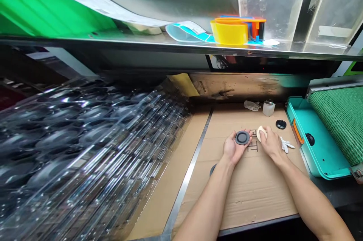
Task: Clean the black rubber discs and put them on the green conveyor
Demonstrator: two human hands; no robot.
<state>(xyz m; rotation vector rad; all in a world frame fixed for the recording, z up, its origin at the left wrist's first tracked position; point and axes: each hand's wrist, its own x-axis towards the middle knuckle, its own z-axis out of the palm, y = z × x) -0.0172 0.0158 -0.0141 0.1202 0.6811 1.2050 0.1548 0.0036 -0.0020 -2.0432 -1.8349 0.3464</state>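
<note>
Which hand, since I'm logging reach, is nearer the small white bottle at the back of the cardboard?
Right. The right hand, holding a cream pad, lies just in front of the white bottle; the left hand, holding a dark disc, sits farther off, front-left of it.

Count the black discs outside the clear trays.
4 discs: one in the left hand, one on the cardboard near the white bottle, one in the teal tray, one half hidden by the left forearm.

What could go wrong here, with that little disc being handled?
The dark disc rests only on fingertips of the left hand, so it could slip onto the cardboard. The small bottle stands just beyond the right hand, which grips a cream pad; a stray nudge might tip it. The clear trays lean and could slide.
</note>
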